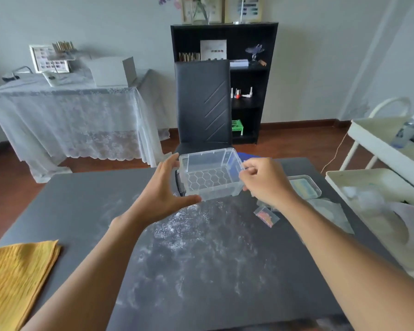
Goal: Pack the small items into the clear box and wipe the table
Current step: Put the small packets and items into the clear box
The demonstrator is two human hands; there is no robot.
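Note:
A clear plastic box (210, 175) with a honeycomb floor is tilted with its opening toward me, above the far middle of the dark table (201, 259). My left hand (163, 189) grips its left side, thumb under the near edge. My right hand (265, 180) holds its right rim with curled fingers. A dark pen-like item (179, 185) lies just left of the box. A small clear bag with orange bits (267, 216) lies under my right wrist. A flat clear case with pale contents (305, 187) sits to the right. White powder dusts the tabletop.
A folded yellow cloth (17, 278) lies on the table's near left corner. A black chair (203, 103) stands behind the table. A white cart (380, 182) with trays stands close on the right. Crumpled clear plastic (330, 211) lies near the table's right edge.

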